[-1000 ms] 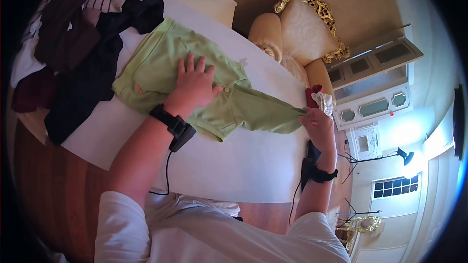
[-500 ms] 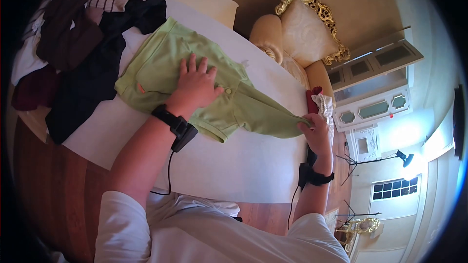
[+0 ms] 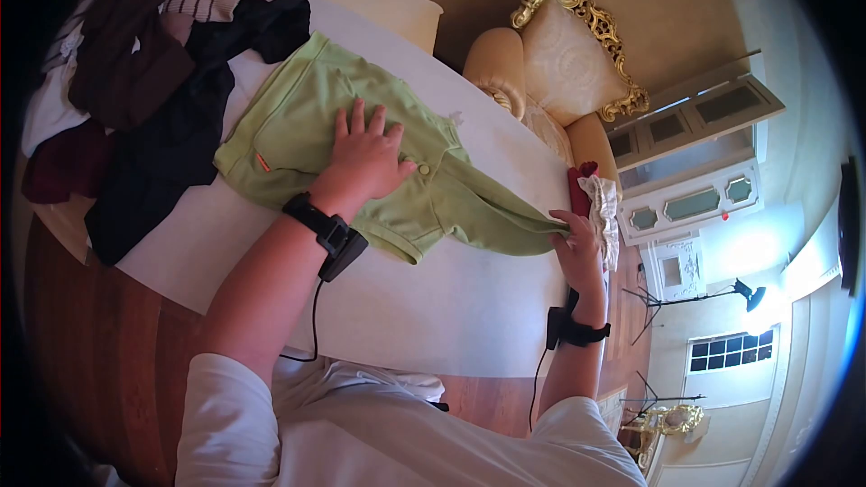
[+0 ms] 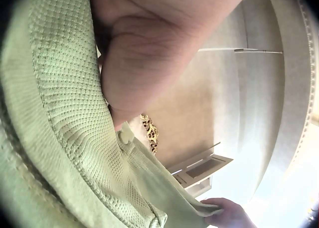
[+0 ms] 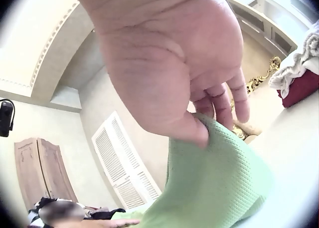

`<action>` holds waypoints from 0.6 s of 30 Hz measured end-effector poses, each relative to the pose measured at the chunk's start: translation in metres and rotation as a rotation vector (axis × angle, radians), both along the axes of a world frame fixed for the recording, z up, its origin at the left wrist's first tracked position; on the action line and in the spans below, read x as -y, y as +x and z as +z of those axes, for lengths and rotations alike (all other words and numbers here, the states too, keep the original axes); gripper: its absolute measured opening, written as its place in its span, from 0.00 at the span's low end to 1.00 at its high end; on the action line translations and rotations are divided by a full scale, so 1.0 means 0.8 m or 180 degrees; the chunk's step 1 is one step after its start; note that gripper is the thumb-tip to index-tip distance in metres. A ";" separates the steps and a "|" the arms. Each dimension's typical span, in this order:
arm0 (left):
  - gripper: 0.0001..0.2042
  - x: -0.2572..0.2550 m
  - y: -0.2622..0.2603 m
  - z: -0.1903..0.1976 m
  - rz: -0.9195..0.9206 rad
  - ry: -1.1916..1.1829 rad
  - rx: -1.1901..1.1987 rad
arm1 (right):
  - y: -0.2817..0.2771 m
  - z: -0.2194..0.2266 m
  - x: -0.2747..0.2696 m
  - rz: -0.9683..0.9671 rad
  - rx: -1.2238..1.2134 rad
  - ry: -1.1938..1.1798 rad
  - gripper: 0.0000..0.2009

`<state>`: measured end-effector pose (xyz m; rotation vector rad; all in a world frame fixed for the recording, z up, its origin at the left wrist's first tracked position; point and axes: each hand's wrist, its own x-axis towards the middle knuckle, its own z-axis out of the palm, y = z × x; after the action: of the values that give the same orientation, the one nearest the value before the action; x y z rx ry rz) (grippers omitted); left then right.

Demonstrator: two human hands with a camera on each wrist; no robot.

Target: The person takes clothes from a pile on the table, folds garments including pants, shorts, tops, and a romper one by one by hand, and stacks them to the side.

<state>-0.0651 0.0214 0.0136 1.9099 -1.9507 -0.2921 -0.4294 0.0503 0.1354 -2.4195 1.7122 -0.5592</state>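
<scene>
A light green knit top [image 3: 298,117] with a button and a small orange tag lies spread across the white table. My left hand [image 3: 368,155] rests on its body near the button, palm down with fingers spread. Out to the right, my right hand [image 3: 579,248] pinches the end of the top's sleeve [image 3: 496,221] between thumb and fingers. The right wrist view shows the thumb pressed on the green fabric [image 5: 214,173], which hangs down from the pinch. In the left wrist view the heel of the left hand [image 4: 144,63] lies against the textured knit.
A heap of dark, white and striped clothes [image 3: 135,63] covers the left end of the table [image 3: 406,316]. Folded red and white cloths [image 3: 597,207] sit at the right edge. Beyond the table stand a gilded armchair [image 3: 568,54] and a cream box-like piece [image 3: 379,4].
My right hand has drawn the sleeve end slightly down and shifted its hold, and the sleeve's edge now lies narrower at the fingers. The left hand stays in place on the top.
</scene>
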 end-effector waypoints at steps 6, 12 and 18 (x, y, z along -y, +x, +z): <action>0.34 0.000 0.002 0.004 0.0059 0.0051 0.0045 | -0.008 -0.002 0.002 0.0437 -0.0328 -0.0364 0.13; 0.29 -0.005 -0.008 0.017 0.0068 -0.0230 0.0544 | -0.004 -0.003 0.001 0.0614 -0.0182 -0.0222 0.10; 0.24 -0.016 -0.040 0.017 -0.1536 -0.0563 -0.0429 | 0.000 -0.012 0.006 0.0157 0.0319 -0.0030 0.12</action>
<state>-0.0974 0.0346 0.0274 1.2603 -2.2378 -0.3558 -0.4295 0.0458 0.1259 -2.3889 1.6099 -0.6712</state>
